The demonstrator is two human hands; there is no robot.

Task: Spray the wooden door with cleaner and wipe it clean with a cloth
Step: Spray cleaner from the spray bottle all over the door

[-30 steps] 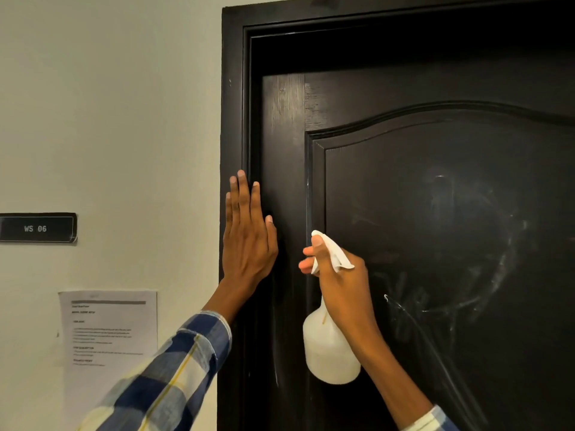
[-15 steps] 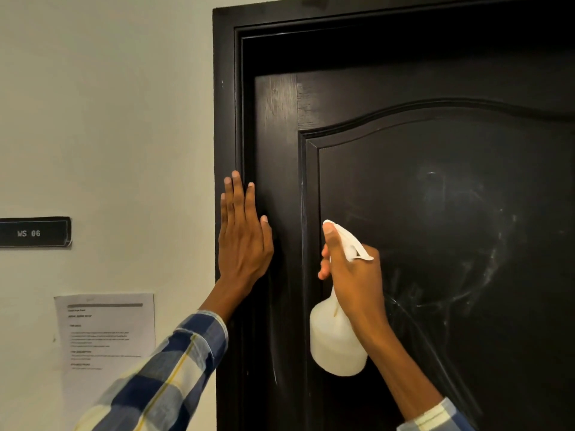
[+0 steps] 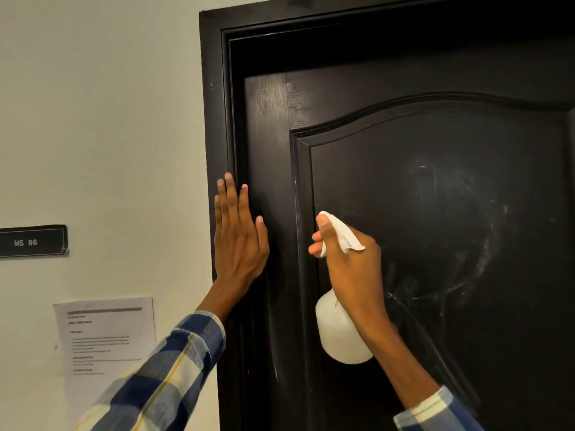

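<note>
Left hand [image 3: 239, 241] is lying flat, fingers spread and holding nothing, against the edge of the dark brown panelled wooden door [image 3: 435, 213]. Right hand [image 3: 348, 262], just beside it, is gripping a white plastic spray bottle [image 3: 339, 334] (body hanging below the wrist), nozzle facing the smeared panel.

Dim, even indoor light; the dark door [image 3: 435, 213] shows faint sheen on smears, the frame edges bow slightly, focus sharp.

dark wooden door [image 3: 435, 188], panel faintly smeared, perhaps wet; white spray bottle [image 3: 340, 334] upright just before it
</note>
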